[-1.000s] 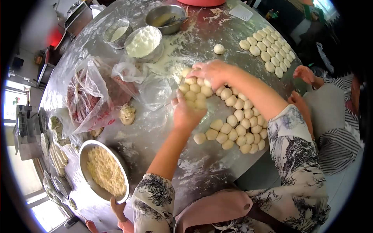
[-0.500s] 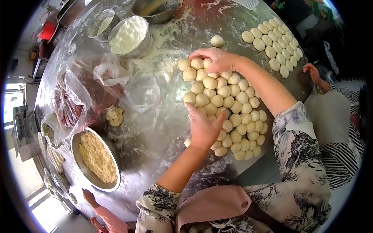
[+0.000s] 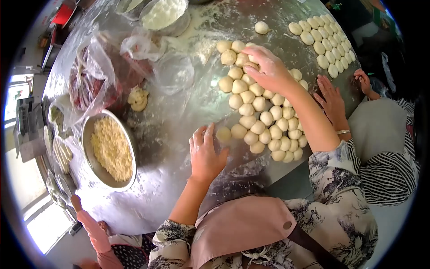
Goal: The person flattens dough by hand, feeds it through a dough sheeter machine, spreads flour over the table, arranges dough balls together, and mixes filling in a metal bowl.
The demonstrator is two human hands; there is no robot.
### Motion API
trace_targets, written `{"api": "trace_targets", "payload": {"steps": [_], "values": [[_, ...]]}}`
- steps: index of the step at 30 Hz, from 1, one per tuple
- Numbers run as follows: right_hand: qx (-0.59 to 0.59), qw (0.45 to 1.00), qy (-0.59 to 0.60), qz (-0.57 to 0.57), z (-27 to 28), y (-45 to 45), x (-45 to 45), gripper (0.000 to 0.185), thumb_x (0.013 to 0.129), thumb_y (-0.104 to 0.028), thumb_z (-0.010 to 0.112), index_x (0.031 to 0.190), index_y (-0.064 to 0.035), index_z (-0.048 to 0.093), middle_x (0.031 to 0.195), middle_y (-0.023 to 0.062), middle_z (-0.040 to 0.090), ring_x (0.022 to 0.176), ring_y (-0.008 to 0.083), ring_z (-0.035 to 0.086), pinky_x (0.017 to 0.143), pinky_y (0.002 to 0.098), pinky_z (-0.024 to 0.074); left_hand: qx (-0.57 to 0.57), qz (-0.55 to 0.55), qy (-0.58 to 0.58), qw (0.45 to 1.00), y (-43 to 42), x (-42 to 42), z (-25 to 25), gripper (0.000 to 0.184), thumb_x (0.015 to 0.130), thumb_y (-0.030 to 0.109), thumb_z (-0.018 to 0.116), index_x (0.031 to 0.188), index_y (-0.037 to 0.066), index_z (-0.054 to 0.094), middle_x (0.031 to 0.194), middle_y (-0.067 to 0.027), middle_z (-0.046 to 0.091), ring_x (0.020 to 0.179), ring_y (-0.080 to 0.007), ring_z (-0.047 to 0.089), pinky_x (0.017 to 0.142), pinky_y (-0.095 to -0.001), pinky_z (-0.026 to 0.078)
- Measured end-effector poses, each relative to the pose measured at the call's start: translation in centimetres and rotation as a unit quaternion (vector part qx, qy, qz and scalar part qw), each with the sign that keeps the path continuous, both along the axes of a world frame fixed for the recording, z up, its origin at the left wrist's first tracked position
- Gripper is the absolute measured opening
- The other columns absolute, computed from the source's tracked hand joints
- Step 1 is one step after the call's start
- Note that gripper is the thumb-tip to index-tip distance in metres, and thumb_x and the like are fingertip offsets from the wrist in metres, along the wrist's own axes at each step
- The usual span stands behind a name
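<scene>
A large cluster of round dough balls [image 3: 258, 104] lies on the floured metal table [image 3: 174, 130]. My right hand [image 3: 271, 69] rests over the upper part of the cluster with its fingers apart, touching balls there; some are hidden beneath it. Left of the cluster's lower edge, my left hand [image 3: 207, 154] is open with fingers spread and nothing in it. Just beyond its fingertips sits a slightly blurred dough ball [image 3: 223, 134]. One lone ball [image 3: 261, 28] lies above the cluster.
Flattened dough pieces [image 3: 330, 53] stand in rows at upper right, near a co-worker's hands [image 3: 332, 101]. At left are a bowl of yellowish crumbly filling [image 3: 112, 150], a plastic bag of reddish contents [image 3: 96, 80], a dough lump [image 3: 138, 98] and a flour bowl [image 3: 165, 13]. A pink-sleeved person [image 3: 94, 231] is at lower left.
My left hand has come away from the balls and moved left. My right hand has shifted over the upper cluster. The pink-sleeved arm has left the crumbly filling's bowl; a co-worker's hand reaches nearer the cluster.
</scene>
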State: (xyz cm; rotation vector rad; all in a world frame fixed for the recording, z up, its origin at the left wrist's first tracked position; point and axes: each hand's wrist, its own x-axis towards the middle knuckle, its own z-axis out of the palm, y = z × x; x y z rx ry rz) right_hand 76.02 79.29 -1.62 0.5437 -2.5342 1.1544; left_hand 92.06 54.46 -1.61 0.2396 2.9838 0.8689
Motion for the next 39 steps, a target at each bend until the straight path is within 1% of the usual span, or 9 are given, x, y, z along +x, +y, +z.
{"api": "trace_targets", "payload": {"steps": [3,7,10,11,16,19,23,29,39], "values": [[-0.004,1.0,-0.026,-0.005,-0.4,0.5,3.0,0.041,0.087,-0.016,0.066,0.125,-0.0079,0.056,0.125,0.0138,0.057,0.114,0.0326,0.056,0.096,0.039,0.0466,-0.003,-0.019,0.015,1.0,-0.7,0.4,-2.4,0.068,0.073,0.013,0.077,0.135,0.007,0.05,0.128,-0.0209,0.048,0.115,-0.0408,0.049,0.097,-0.0473,0.043],[0.023,0.999,-0.015,-0.022,-1.0,2.3,6.5,0.042,0.084,-0.012,0.068,0.125,-0.0077,0.056,0.123,0.0123,0.059,0.114,0.0314,0.057,0.094,0.0386,0.0478,0.027,-0.032,0.06,0.997,-0.2,-0.6,-4.6,0.056,0.075,0.009,0.077,0.128,0.008,0.056,0.111,-0.0115,0.058,0.082,-0.0246,0.064,0.077,-0.0367,0.054],[0.02,0.999,-0.014,-0.047,0.4,3.2,9.7,0.041,0.084,-0.01,0.067,0.123,-0.0058,0.057,0.122,0.0131,0.061,0.113,0.032,0.058,0.095,0.039,0.0478,0.141,0.063,-0.059,0.986,0.0,-0.9,-3.9,0.051,0.075,0.012,0.077,0.121,0.005,0.059,0.103,-0.0137,0.062,0.086,-0.0238,0.063,0.078,-0.0349,0.053],[0.016,0.998,-0.011,-0.063,0.5,3.7,10.7,0.041,0.084,-0.009,0.067,0.123,-0.0054,0.057,0.121,0.0138,0.061,0.113,0.0323,0.059,0.095,0.039,0.0477,0.244,0.129,-0.067,0.959,0.4,-0.8,-3.9,0.046,0.077,0.01,0.076,0.12,0.003,0.06,0.095,-0.0094,0.065,0.077,-0.0149,0.062,0.074,-0.0294,0.052],[-0.035,0.989,-0.06,-0.131,-0.5,5.8,15.5,0.041,0.083,-0.008,0.068,0.122,-0.0038,0.057,0.118,0.0179,0.062,0.109,0.0351,0.061,0.094,0.0391,0.048,0.373,0.129,-0.139,0.908,2.2,-3.2,-3.2,0.049,0.081,0.004,0.071,0.127,0.0,0.054,0.104,-0.0063,0.064,0.088,-0.0113,0.062,0.081,-0.0274,0.052],[-0.034,0.988,-0.062,-0.134,-1.5,6.0,17.8,0.042,0.082,-0.007,0.069,0.122,-0.0044,0.057,0.119,0.0172,0.062,0.11,0.0358,0.06,0.094,0.0387,0.0479,0.493,0.084,-0.191,0.844,4.0,-4.7,-3.2,0.052,0.084,-0.003,0.066,0.133,-0.001,0.048,0.113,-0.0068,0.061,0.097,-0.0119,0.06,0.086,-0.0264,0.05],[-0.036,0.989,-0.06,-0.133,-1.8,6.4,20.1,0.041,0.082,-0.006,0.069,0.122,-0.0043,0.056,0.119,0.0166,0.062,0.109,0.0351,0.06,0.094,0.0381,0.0483,0.65,0.113,-0.285,0.696,3.5,-4.7,-2.4,0.047,0.086,-0.004,0.058,0.132,0.002,0.048,0.12,-0.009,0.059,0.089,-0.0133,0.059,0.079,-0.0243,0.05],[-0.055,0.985,-0.082,-0.145,-2.3,6.0,21.7,0.04,0.083,-0.005,0.068,0.121,-0.0039,0.056,0.121,0.0162,0.061,0.109,0.0351,0.06,0.093,0.0386,0.0484,0.758,0.095,-0.368,0.529,1.6,-4.7,-0.3,0.037,0.1,0.024,0.043,0.129,0.002,0.051,0.121,-0.0154,0.059,0.081,-0.0188,0.057,0.073,-0.0293,0.049],[-0.041,0.986,-0.082,-0.137,-2.4,3.8,22.3,0.039,0.083,-0.006,0.068,0.12,-0.0051,0.057,0.126,0.0136,0.058,0.112,0.0351,0.057,0.094,0.0402,0.0474,0.834,0.004,-0.409,0.371,0.8,-3.9,-0.5,0.041,0.103,0.034,0.037,0.123,0.004,0.055,0.113,-0.0129,0.061,0.073,-0.0196,0.052,0.067,-0.0313,0.044]]}}
